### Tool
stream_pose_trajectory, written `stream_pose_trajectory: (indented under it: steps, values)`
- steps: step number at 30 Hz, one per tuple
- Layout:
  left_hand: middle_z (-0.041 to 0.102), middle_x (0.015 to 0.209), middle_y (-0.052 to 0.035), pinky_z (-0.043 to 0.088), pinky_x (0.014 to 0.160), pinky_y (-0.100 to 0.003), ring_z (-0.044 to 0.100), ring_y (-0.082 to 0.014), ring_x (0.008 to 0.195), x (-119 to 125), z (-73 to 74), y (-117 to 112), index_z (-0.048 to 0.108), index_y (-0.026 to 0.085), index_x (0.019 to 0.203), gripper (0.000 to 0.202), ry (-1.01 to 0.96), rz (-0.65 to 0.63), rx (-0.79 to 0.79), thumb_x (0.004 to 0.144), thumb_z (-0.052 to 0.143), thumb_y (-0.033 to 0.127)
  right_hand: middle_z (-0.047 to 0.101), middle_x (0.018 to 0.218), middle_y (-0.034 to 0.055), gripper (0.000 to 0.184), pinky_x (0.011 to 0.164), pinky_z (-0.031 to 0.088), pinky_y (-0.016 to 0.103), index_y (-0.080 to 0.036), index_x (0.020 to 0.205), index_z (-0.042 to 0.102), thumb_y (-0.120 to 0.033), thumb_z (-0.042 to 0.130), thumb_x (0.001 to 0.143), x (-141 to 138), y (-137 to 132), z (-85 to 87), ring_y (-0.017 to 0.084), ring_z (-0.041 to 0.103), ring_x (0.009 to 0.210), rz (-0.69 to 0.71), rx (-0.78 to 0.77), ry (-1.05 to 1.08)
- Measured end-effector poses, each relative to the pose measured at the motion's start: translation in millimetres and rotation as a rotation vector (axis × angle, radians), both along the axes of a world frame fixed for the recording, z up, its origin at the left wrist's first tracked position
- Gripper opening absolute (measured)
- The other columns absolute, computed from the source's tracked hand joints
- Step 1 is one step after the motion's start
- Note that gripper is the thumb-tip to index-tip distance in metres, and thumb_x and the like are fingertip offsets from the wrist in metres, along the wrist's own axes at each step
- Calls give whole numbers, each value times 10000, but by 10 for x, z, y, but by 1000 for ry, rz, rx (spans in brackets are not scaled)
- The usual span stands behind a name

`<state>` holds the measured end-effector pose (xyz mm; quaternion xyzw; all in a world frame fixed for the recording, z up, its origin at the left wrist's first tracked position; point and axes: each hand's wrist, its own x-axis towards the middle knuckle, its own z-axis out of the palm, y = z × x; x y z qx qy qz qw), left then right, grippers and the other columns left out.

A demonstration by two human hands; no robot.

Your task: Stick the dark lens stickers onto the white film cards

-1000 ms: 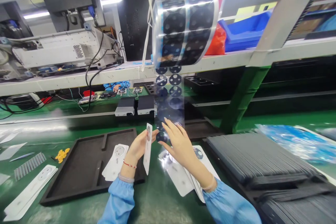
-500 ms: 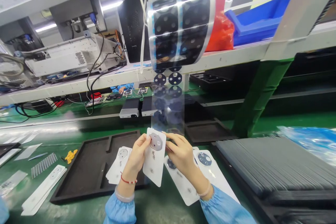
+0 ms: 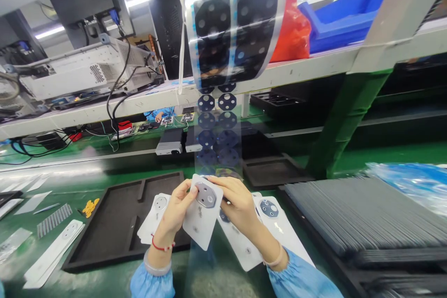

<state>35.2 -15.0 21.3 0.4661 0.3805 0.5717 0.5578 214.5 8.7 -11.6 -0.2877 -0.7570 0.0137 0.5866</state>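
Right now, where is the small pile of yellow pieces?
In the head view, the yellow pieces lie on the green bench at lower left, just off the black tray's upper-left corner, right of the grey ridged strip.

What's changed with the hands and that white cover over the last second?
The left hand turned the white cover from edge-on to face the camera. The right hand left the hanging film strip and took hold of the cover's top. The black tray stayed put.
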Motion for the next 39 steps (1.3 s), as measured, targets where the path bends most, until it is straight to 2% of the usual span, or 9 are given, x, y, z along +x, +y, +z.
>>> stream_pose_trajectory:
  steps: [4, 7, 10, 13, 16, 19, 23, 30, 39]
  values:
    - [706, 816, -2, 508, 698, -256, 653, -151, 734, -96, -16, 84, 661, 188, 825, 404, -84, 137, -22, 726, 868, 521, 780, 1048, 84, 229, 856, 598, 456, -269, 810, 765, -143, 617, 929, -3, -129, 88, 285, 737, 1015, 65, -77, -23]
    - [728, 872, -15, 529, 739, -286, 692, -182, 801, -203, -10, 159, 631, 200, 839, 408, -142, 274, -9, 726, 853, 524, 740, 1057, 61, 142, 873, 590, 422, -259, 712, 736, -209, 797, 830, 44, -269, 227, 274, 726, 1011, 299, -396, -113]
    - [708, 827, 34, 506, 740, -227, 673, -129, 772, -246, 17, 164, 602, 212, 819, 382, -183, 434, 57, 735, 845, 495, 751, 851, 18, 131, 797, 580, 369, -251, 700, 743, -247, 854, 769, 93, -360, 360, 232, 731, 825, 518, -745, -76]
    - [708, 807, 46, 491, 706, -208, 658, -113, 717, -150, 29, 67, 619, 215, 858, 328, -164, 487, 86, 781, 815, 467, 725, 679, 7, 170, 690, 539, 339, -224, 688, 745, -342, 850, 750, 82, -373, 416, 206, 669, 678, 449, -928, 207]
    - [724, 852, 24, 489, 671, -217, 642, -125, 698, 67, 6, -100, 661, 221, 974, 242, 7, 416, 76, 874, 729, 430, 691, 654, 10, 300, 625, 481, 320, -209, 666, 734, -472, 876, 694, 20, -360, 391, 175, 577, 618, 299, -912, 511]
    - [740, 979, -23, 523, 775, -260, 669, -175, 839, 287, -12, -271, 681, 221, 1075, 233, 177, 252, 80, 954, 621, 411, 681, 670, 15, 342, 634, 456, 327, -207, 677, 732, -513, 883, 673, -26, -375, 344, 172, 546, 628, 182, -883, 639]
    - [726, 1146, -67, 526, 922, -320, 669, -239, 1046, 420, 31, -412, 687, 221, 1145, 274, 223, 140, 93, 993, 559, 409, 697, 714, 27, 328, 662, 452, 337, -211, 697, 738, -503, 884, 676, -12, -436, 339, 187, 560, 667, 108, -878, 648]
    - [739, 1134, -70, 559, 836, -311, 694, -227, 973, 406, 124, -489, 676, 213, 1175, 329, 217, 119, 82, 1006, 530, 454, 703, 713, 24, 278, 655, 451, 329, -218, 696, 737, -458, 877, 696, -2, -481, 387, 190, 576, 669, 94, -834, 639]
    - [746, 1146, -63, 566, 858, -310, 705, -226, 1007, 416, 127, -518, 661, 219, 1219, 314, 201, 83, 96, 1028, 498, 406, 719, 736, 24, 221, 650, 449, 322, -228, 702, 757, -417, 873, 716, 1, -495, 382, 182, 565, 663, 80, -776, 613]
